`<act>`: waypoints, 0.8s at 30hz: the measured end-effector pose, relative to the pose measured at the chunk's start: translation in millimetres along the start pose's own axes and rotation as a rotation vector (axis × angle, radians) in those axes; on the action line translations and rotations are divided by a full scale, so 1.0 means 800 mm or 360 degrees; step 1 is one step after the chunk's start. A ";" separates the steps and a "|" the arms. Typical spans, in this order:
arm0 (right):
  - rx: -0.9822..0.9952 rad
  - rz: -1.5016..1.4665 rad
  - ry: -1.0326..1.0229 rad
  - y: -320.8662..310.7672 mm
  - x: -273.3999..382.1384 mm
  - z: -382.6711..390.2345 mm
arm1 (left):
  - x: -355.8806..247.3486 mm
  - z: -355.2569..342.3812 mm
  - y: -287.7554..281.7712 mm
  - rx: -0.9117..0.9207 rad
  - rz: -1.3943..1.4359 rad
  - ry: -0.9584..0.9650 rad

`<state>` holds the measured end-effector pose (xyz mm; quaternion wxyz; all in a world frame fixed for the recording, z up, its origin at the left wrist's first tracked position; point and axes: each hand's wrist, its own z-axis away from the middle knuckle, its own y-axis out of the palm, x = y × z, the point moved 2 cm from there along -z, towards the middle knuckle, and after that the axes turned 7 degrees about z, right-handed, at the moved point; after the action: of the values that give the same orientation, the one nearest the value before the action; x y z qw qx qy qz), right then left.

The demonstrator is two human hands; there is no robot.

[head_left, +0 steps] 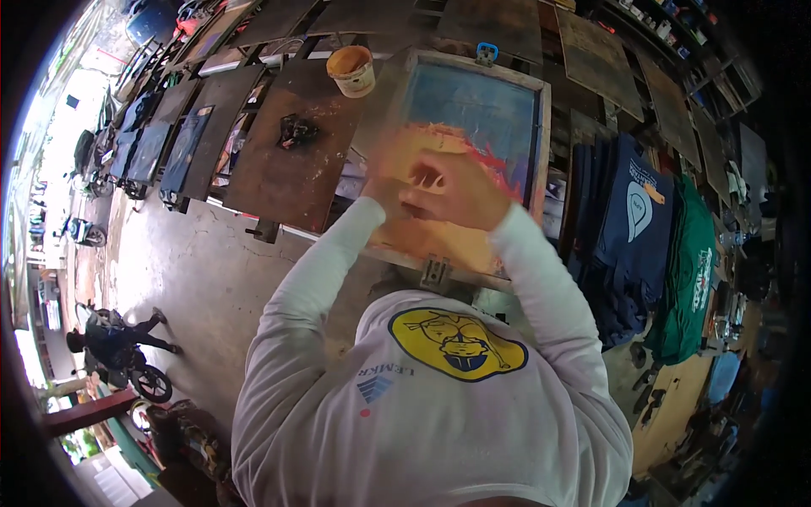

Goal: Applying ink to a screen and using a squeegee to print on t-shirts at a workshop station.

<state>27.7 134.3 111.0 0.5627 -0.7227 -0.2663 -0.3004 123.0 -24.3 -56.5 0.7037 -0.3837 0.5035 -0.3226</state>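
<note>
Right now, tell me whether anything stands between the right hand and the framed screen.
Nothing visible does: the right hand is over the framed screen, the left hand beside it. The bucket stands past the screen's left edge. Blur makes contact unclear.

Both forearms [345, 237] angle inward, blurred left grip [386, 189] beside curled right grip [466, 191].

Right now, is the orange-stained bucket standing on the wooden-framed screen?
No, the bucket stands on a brown board to the left of the wooden-framed screen.

Printing workshop: framed screen [475, 100], shirts [627, 241]
</note>
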 end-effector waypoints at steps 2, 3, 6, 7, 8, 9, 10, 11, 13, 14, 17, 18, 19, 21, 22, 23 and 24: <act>-0.0173 -0.0454 -0.0145 -0.047 0.065 0.022 | 0.005 0.009 0.006 0.0004 0.0011 0.0005; -0.0391 -0.0491 -0.0369 -0.067 0.098 0.032 | 0.006 0.016 0.011 0.0059 0.0088 -0.0024; -0.0973 -0.0388 -0.0900 -0.093 0.171 0.049 | 0.006 0.028 0.019 -0.0110 -0.0042 0.0035; -0.1111 -0.0120 -0.1131 -0.097 0.184 0.049 | 0.005 0.035 0.021 -0.0188 -0.0078 0.0090; -0.1101 -0.0010 -0.1173 -0.104 0.199 0.055 | 0.003 0.037 0.023 -0.0156 -0.0075 0.0101; -0.1056 -0.0021 -0.1171 -0.107 0.210 0.058 | 0.002 0.040 0.024 -0.0192 -0.0066 0.0060; -0.1021 -0.0044 -0.1178 -0.110 0.221 0.064 | 0.001 0.042 0.024 -0.0249 -0.0054 0.0031; -0.1002 -0.0009 -0.1158 -0.112 0.228 0.068 | 0.000 0.044 0.025 -0.0195 -0.0063 0.0020; -0.0972 0.0034 -0.1121 -0.116 0.238 0.075 | -0.003 0.047 0.023 -0.0257 -0.0028 0.0025; -0.0974 0.0058 -0.1091 -0.116 0.240 0.077 | -0.004 0.048 0.022 -0.0220 -0.0026 0.0041; -0.0977 0.0127 -0.0984 -0.115 0.244 0.082 | -0.005 0.047 0.019 -0.0177 -0.0089 0.0045; -0.0973 0.0146 -0.0943 -0.113 0.244 0.082 | -0.005 0.047 0.017 -0.0176 -0.0070 0.0040; -0.0976 0.0161 -0.0905 -0.112 0.244 0.082 | -0.005 0.046 0.016 -0.0172 -0.0049 0.0032; -0.0976 0.0197 -0.0816 -0.109 0.244 0.084 | -0.004 0.043 0.015 -0.0153 -0.0050 0.0053; -0.0973 0.0212 -0.0778 -0.107 0.243 0.085 | -0.003 0.042 0.015 -0.0157 -0.0055 0.0046; -0.0968 0.0230 -0.0732 -0.105 0.243 0.086 | -0.003 0.041 0.016 -0.0132 -0.0044 0.0065; -0.0961 0.0230 -0.0696 -0.103 0.242 0.088 | -0.002 0.040 0.016 -0.0124 -0.0051 0.0038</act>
<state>108.8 230.5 293.9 0.2739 -0.9199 -0.2279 -0.1636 153.7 -9.4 -60.5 0.6770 -0.4151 0.5176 -0.3185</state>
